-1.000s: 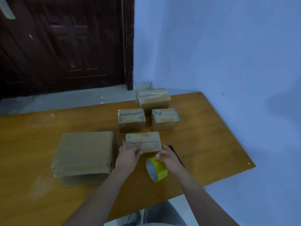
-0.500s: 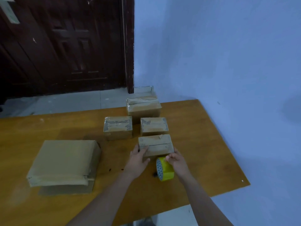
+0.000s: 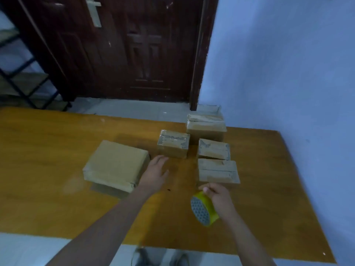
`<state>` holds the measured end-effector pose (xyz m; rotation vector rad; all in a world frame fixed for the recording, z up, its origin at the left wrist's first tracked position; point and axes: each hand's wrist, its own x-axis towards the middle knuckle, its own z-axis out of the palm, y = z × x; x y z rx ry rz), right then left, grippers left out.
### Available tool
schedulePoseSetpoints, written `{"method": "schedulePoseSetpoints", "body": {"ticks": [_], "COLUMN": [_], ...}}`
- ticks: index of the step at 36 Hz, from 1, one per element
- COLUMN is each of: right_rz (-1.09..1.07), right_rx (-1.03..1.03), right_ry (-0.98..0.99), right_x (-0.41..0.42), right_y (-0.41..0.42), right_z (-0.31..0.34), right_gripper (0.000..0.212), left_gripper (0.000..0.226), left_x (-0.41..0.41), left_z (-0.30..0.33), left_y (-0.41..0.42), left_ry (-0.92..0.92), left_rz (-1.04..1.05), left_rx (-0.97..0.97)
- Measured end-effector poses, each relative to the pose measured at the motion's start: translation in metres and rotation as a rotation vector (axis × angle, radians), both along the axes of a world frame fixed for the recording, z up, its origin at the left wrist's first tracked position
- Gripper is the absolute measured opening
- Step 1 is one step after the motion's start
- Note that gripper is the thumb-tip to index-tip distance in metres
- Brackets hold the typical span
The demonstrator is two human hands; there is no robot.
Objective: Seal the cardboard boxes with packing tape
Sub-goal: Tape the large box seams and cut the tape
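Several cardboard boxes sit on the wooden table [image 3: 48, 150]. A large flat box [image 3: 115, 166] lies at the left. A small box [image 3: 218, 170] lies nearest my right hand, with two more small boxes [image 3: 172, 145] [image 3: 214, 148] behind it and a taller box [image 3: 206, 126] at the back. My right hand [image 3: 219, 196] grips a yellow roll of packing tape [image 3: 204, 211] just in front of the nearest small box. My left hand [image 3: 155, 172] hovers with fingers extended between the large box and the small boxes, holding nothing.
A dark wooden door [image 3: 124, 48] stands behind the table and a blue wall [image 3: 288, 73] runs along the right. A metal shelf frame [image 3: 21, 73] is at the far left. My shoes [image 3: 159, 258] show below the table's front edge.
My left hand has let go of the nearest small box and moved left toward the large box. My right hand with the tape has drawn back a little. The view has swung left.
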<state>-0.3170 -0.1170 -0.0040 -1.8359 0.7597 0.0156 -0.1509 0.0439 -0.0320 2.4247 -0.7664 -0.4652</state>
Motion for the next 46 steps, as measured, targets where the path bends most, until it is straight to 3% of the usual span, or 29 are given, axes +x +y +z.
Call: {"method": "schedulePoseSetpoints", "body": {"ticks": [5, 10, 13, 18, 21, 25, 29, 36, 39, 46], "right_rz": [0.267, 0.458, 0.48, 0.462, 0.434, 0.369, 0.364, 0.301, 0.275, 0.199], "right_rx": [0.112, 0.047, 0.061, 0.125, 0.148, 0.2, 0.265, 0.416, 0.449, 0.282], "right_ry": [0.12, 0.196, 0.264, 0.317, 0.307, 0.271, 0.216, 0.149, 0.192, 0.319], "right_x": [0.063, 0.127, 0.149, 0.161, 0.157, 0.151, 0.138, 0.105, 0.092, 0.073], "right_y": [0.051, 0.097, 0.115, 0.129, 0.129, 0.118, 0.095, 0.046, 0.025, 0.019], "right_z": [-0.005, -0.021, -0.027, -0.032, -0.03, -0.018, 0.005, 0.043, 0.053, 0.046], "right_gripper": [0.026, 0.036, 0.023, 0.035, 0.034, 0.035, 0.036, 0.031, 0.032, 0.034], "left_gripper": [0.042, 0.054, 0.06, 0.064, 0.071, 0.037, 0.039, 0.064, 0.07, 0.067], "left_x": [0.041, 0.074, 0.086, 0.1, 0.105, 0.104, 0.115, 0.131, 0.122, 0.092], "left_z": [0.004, -0.003, -0.009, -0.019, -0.023, -0.014, 0.005, 0.027, 0.032, 0.022], "left_y": [0.078, 0.157, 0.188, 0.208, 0.21, 0.198, 0.181, 0.138, 0.116, 0.096], "left_ry": [0.002, 0.086, 0.18, 0.312, 0.357, 0.392, 0.287, 0.246, 0.273, 0.279], "left_rz": [0.316, 0.64, 0.714, 0.605, 0.542, 0.512, 0.426, 0.207, 0.147, 0.042], "left_rx": [-0.028, 0.075, 0.124, 0.139, 0.011, -0.255, -0.272, 0.049, 0.092, 0.251]}}
